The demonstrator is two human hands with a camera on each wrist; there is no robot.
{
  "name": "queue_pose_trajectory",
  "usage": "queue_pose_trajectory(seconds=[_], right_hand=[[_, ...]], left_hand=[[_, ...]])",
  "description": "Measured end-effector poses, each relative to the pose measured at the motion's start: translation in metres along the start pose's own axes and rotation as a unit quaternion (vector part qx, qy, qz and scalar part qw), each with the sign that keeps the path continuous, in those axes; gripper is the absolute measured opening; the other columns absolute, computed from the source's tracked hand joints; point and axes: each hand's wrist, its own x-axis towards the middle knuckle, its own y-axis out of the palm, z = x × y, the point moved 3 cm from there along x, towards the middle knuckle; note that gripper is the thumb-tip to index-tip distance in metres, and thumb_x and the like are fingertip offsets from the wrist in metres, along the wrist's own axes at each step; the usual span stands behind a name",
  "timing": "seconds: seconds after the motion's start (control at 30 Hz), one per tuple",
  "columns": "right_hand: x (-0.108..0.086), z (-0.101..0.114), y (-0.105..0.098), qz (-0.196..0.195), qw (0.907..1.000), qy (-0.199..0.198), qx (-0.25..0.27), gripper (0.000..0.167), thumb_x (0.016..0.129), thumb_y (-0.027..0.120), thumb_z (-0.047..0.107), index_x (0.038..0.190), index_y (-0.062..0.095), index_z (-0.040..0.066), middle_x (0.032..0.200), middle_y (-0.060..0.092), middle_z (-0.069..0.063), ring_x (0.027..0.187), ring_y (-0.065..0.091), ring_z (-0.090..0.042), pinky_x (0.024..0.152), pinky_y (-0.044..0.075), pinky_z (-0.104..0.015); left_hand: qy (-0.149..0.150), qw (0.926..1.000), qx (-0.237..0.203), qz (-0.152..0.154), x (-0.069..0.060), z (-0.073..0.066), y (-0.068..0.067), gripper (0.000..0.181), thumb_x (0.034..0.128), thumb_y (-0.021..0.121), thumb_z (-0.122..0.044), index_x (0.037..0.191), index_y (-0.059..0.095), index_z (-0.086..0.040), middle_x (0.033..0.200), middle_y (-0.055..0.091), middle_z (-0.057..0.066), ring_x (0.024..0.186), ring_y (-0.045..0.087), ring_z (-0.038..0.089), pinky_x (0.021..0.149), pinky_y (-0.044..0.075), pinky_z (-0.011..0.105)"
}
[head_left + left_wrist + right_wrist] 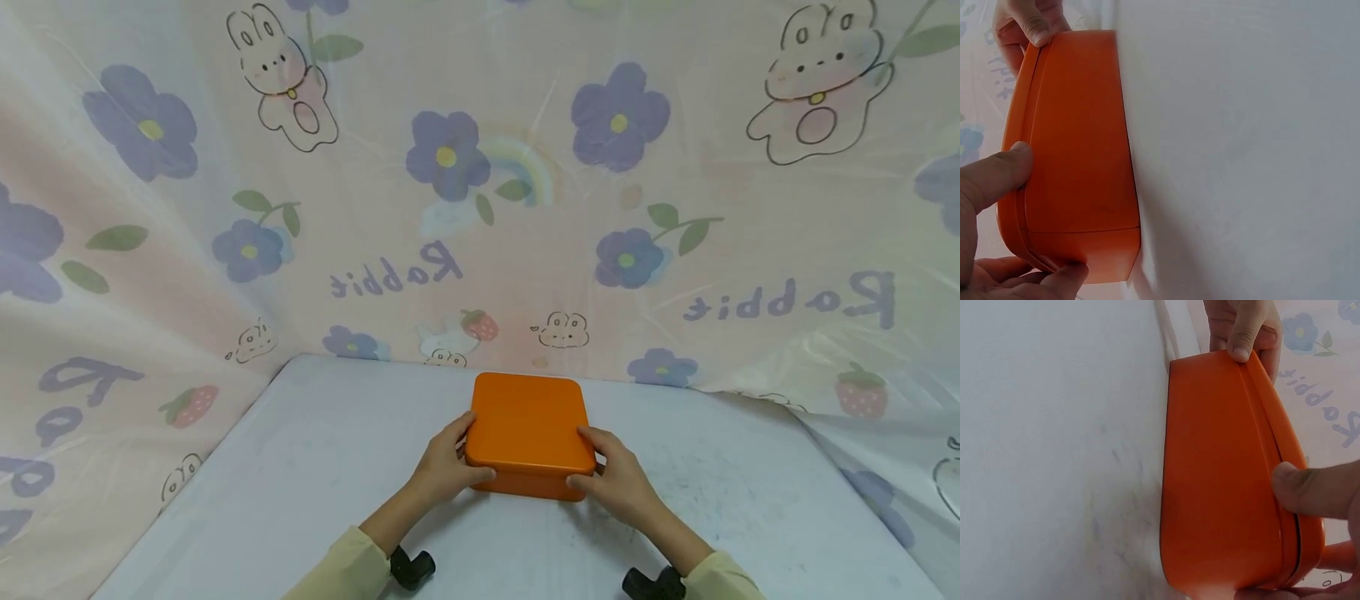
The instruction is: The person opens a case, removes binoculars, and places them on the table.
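Observation:
An orange box (531, 423) with a rounded lid rests on the white table. My left hand (444, 468) grips its left side, thumb at the front edge of the lid and fingers along the side. On the opposite side my right hand (618, 482) holds it the same way. The left wrist view shows the box's front wall (1082, 137) and the left thumb pressed at the lid seam. In the right wrist view a thin dark gap runs between lid and box body (1219, 469) near the right thumb.
The white table (315, 467) carries faint dark smudges on its right part. Behind it and at both sides hangs a curtain (525, 250) printed with rabbits and flowers. Black wrist devices (412, 570) sit near both sleeves.

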Motion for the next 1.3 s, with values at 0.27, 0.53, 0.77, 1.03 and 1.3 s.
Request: queue_pose_trajectory(seconds=[0.27, 0.53, 0.77, 1.03, 1.3], right_hand=[[0.0026, -0.0033, 0.001, 0.006, 1.0, -0.001, -0.002, 0.076, 0.081, 0.077, 0.011, 0.145, 0.037, -0.002, 0.148, 0.037, -0.022, 0.136, 0.041, -0.038, 0.099, 0.049, -0.044], [0.0051, -0.0007, 0.0004, 0.009, 0.9999, -0.009, -0.007, 0.075, 0.082, 0.075, 0.011, 0.145, 0.037, -0.002, 0.149, 0.036, -0.022, 0.135, 0.043, -0.038, 0.099, 0.049, -0.044], [0.005, -0.0012, 0.0008, 0.01, 0.9999, -0.012, 0.0, 0.074, 0.083, 0.074, 0.012, 0.146, 0.036, -0.001, 0.149, 0.035, -0.022, 0.135, 0.042, -0.039, 0.099, 0.049, -0.044], [0.0033, -0.0005, 0.0006, 0.016, 0.9995, -0.019, -0.02, 0.074, 0.085, 0.073, 0.015, 0.147, 0.035, -0.001, 0.151, 0.033, -0.023, 0.136, 0.04, -0.04, 0.099, 0.048, -0.046], [0.0027, -0.0011, 0.0006, 0.023, 0.9986, -0.025, -0.04, 0.074, 0.087, 0.072, 0.017, 0.147, 0.034, -0.002, 0.152, 0.03, -0.026, 0.137, 0.039, -0.041, 0.099, 0.048, -0.046]], left_hand=[[-0.012, 0.9999, -0.009, -0.001, 0.0017, 0.0014, 0.0007, 0.094, 0.0752, 0.082, -0.012, 0.151, 0.027, -0.001, 0.157, 0.03, 0.015, 0.14, 0.038, 0.035, 0.111, 0.037, 0.048], [-0.015, 0.9998, 0.006, -0.007, 0.0036, -0.0005, -0.0024, 0.093, 0.0745, 0.082, -0.014, 0.15, 0.029, -0.001, 0.155, 0.032, 0.015, 0.137, 0.041, 0.037, 0.11, 0.038, 0.05], [-0.005, 1.0, 0.004, -0.002, 0.0044, 0.0011, -0.0033, 0.093, 0.0758, 0.081, -0.015, 0.15, 0.027, -0.001, 0.156, 0.032, 0.016, 0.138, 0.041, 0.037, 0.11, 0.038, 0.049], [0.003, 1.0, -0.003, 0.001, 0.0037, 0.001, -0.0038, 0.093, 0.0764, 0.081, -0.013, 0.151, 0.026, -0.001, 0.156, 0.031, 0.016, 0.14, 0.038, 0.035, 0.111, 0.037, 0.048], [0.004, 0.9999, -0.011, 0.003, 0.0024, -0.0004, -0.0023, 0.093, 0.0769, 0.08, -0.01, 0.15, 0.025, 0.003, 0.157, 0.028, 0.018, 0.141, 0.035, 0.037, 0.111, 0.035, 0.048]])
